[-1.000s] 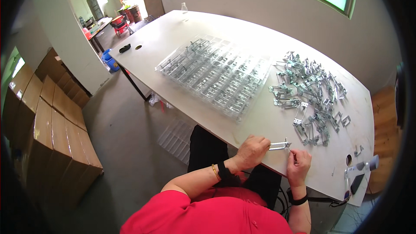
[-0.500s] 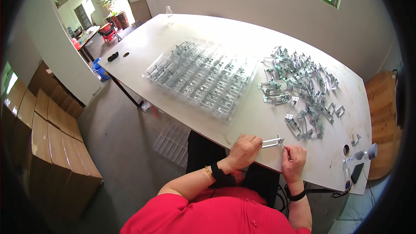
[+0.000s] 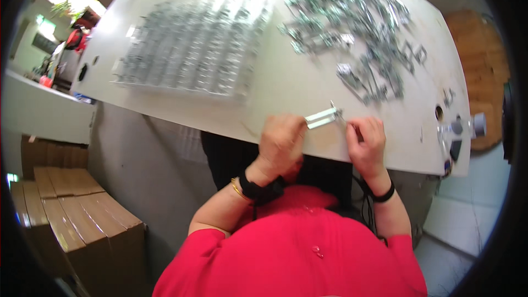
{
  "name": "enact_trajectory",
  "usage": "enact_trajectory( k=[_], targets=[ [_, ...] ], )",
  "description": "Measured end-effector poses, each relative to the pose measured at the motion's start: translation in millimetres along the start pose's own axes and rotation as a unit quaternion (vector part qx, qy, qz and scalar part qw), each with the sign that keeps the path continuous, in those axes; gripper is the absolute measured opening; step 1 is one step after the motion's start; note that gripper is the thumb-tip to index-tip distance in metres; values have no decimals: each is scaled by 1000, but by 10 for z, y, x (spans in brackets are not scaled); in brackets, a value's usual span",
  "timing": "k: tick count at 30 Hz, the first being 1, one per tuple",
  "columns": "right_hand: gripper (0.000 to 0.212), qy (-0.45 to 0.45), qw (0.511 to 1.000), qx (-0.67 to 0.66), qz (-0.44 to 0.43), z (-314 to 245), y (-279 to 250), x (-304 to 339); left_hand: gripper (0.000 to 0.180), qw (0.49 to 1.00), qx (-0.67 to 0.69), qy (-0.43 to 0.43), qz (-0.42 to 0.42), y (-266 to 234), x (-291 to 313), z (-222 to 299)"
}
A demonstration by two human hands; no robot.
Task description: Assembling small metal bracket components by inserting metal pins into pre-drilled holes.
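Note:
My left hand point(image 3: 279, 142) is closed round one end of a metal bracket point(image 3: 322, 117), a narrow U-shaped frame with two pale arms and small hardware at its far right end. The bracket is held just above the table's near edge. Beside that hardware, my right hand point(image 3: 367, 142) has its fingers curled and the thumb pressed in; whatever it pinches is too small and blurred to make out. A big heap of similar metal brackets point(image 3: 379, 36) lies beyond my right hand.
A clear plastic compartment tray point(image 3: 187, 49) filled with rows of small metal parts lies on the left of the white table point(image 3: 269, 80). At the right edge are a clear bottle point(image 3: 465, 126), a dark phone-like object point(image 3: 455, 150) and a round hole point(image 3: 439, 113). Cardboard boxes point(image 3: 82, 217) stand lower left.
The view has shifted, so the table sits higher in the picture and is slightly turned. Both hands stay near the bracket, and the left still grips it. The right hand's fingers look more curled.

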State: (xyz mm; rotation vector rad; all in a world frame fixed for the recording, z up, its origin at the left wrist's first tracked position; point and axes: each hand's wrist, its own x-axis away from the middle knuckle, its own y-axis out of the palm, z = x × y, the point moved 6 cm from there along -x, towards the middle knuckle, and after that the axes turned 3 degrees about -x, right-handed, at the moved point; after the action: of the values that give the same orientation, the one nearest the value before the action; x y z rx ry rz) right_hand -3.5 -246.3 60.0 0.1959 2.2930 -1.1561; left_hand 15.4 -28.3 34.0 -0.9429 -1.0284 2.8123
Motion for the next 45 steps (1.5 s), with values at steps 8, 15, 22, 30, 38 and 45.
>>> enact_trajectory(
  k=[8,15,22,30,38,45],
  targets=[
    [14,33,999,-23,20,78,-75,66,14,1000,8,5,4,74,-49,33],
    [12,83,994,-59,26,132,-50,92,14,1000,-8,3,2,67,-38,11],
    [5,181,970,-160,29,298,-31,141,15,1000,4,12,7,16,-24,3],
    [2,263,923,-279,31,466,-19,245,21,994,-68,79,12,-38,76,65],
    [3,255,923,-288,30,465,-5,231,28,991,-86,96,-18,-91,117,93],
    [3,250,926,-283,32,477,-7,246,29,991,-101,77,-30,-163,76,42]
  ],
)
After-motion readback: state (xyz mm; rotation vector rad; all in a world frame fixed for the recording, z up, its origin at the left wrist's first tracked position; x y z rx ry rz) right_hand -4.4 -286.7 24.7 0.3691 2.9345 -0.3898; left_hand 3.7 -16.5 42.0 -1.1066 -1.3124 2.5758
